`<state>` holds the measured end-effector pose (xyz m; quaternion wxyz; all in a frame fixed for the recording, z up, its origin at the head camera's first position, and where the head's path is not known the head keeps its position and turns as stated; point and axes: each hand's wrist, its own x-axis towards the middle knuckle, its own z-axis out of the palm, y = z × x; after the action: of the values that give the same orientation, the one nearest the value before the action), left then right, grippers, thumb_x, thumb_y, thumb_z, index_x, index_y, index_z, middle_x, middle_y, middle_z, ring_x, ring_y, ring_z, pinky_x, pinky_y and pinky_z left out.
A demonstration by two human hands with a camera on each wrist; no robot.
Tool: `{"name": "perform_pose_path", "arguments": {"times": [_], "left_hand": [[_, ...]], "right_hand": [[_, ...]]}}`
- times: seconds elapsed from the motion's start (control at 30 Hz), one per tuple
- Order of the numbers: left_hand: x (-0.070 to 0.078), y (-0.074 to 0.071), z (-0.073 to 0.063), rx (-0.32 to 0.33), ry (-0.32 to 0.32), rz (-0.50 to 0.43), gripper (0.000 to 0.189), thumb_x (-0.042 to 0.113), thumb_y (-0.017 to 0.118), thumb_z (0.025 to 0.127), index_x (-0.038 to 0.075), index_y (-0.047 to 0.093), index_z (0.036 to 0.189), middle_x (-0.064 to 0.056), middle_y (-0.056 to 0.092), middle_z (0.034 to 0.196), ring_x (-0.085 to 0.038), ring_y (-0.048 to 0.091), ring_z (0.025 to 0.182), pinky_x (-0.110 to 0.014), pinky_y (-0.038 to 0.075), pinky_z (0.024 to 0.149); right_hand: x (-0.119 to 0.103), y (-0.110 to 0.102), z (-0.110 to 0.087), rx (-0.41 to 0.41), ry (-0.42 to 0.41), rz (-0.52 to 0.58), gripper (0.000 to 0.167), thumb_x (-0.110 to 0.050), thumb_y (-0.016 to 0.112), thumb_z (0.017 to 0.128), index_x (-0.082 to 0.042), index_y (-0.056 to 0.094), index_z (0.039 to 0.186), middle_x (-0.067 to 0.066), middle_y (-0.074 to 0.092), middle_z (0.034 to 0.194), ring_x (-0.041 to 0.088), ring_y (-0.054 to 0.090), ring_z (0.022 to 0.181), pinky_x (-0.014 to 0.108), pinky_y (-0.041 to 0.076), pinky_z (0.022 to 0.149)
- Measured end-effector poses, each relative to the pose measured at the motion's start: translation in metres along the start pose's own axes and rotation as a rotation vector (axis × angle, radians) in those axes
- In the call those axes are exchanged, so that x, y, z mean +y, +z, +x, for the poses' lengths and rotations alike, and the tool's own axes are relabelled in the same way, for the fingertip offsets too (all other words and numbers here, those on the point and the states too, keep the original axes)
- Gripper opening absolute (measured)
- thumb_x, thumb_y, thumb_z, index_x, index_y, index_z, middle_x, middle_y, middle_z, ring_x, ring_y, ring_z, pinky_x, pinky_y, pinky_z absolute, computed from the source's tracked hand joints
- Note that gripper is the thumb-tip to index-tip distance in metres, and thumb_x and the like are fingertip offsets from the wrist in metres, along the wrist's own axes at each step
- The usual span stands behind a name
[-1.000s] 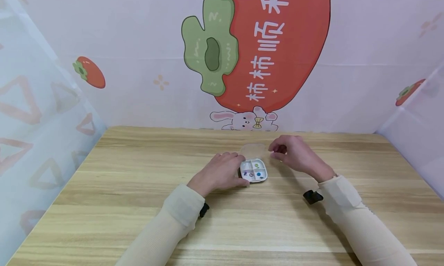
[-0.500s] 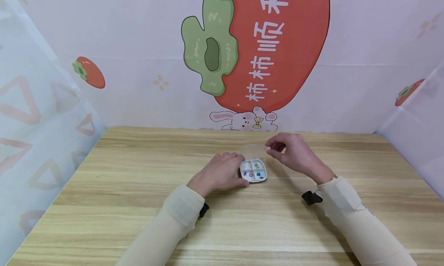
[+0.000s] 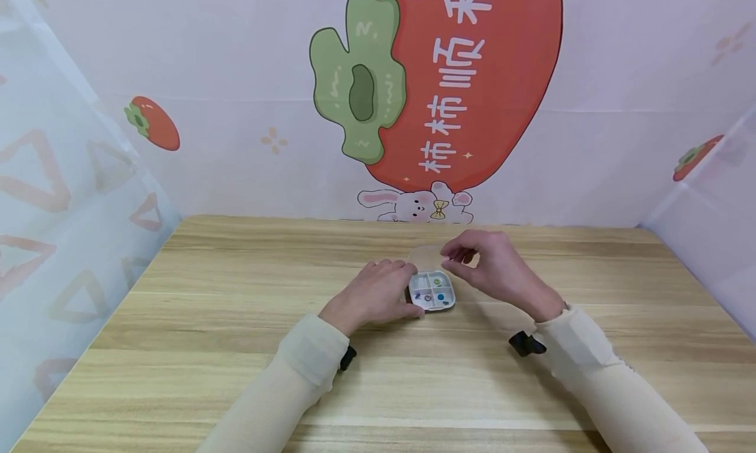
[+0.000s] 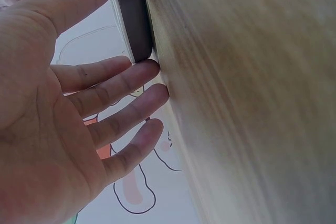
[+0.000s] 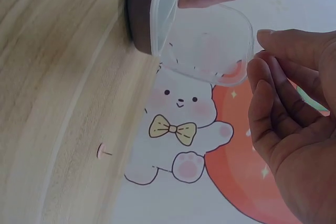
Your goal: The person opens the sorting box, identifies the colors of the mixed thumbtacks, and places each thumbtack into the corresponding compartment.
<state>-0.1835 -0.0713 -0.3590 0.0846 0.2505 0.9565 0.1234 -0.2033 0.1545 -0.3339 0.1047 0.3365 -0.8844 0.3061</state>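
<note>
A small white four-compartment box [image 3: 420, 282] with a dark base [image 4: 135, 22] stands on the table, its clear lid [image 5: 210, 43] raised at the back. Blue, green, purple and pinkish little pieces lie in its compartments. My left hand [image 3: 378, 292] holds the box from the left, thumb at the near side and index finger at the far side. Behind the right part of the box, above the table, my right hand [image 3: 493, 264] pinches a tiny dark piece [image 5: 261, 52], mostly hidden by the fingertips. A pink-headed stud earring [image 5: 101, 151] lies on the table in the right wrist view.
The wood-grain table [image 3: 236, 374] ends at a printed cloth backdrop [image 3: 236, 164] close behind the box. Side cloths [image 3: 71, 243] border the table. The raised lid stands close to the right fingertips.
My right hand has moved left in small steps, from right of the lid to in front of its right edge. The left hand and the box have stayed put.
</note>
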Motion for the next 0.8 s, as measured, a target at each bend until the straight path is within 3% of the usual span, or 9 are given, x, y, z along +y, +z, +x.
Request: {"name": "perform_pose_path", "arguments": {"times": [0.8], "left_hand": [[-0.001, 0.001, 0.001, 0.013, 0.020, 0.003, 0.072, 0.050, 0.080, 0.085, 0.009, 0.058, 0.139, -0.006, 0.064, 0.128, -0.023, 0.056, 0.107, -0.045, 0.045, 0.100]], "right_hand": [[-0.004, 0.018, 0.000, -0.029, -0.012, 0.019, 0.021, -0.005, 0.085, 0.081, -0.008, 0.079, 0.101, -0.004, 0.073, 0.092, 0.010, 0.062, 0.077, 0.030, 0.055, 0.069]]}}
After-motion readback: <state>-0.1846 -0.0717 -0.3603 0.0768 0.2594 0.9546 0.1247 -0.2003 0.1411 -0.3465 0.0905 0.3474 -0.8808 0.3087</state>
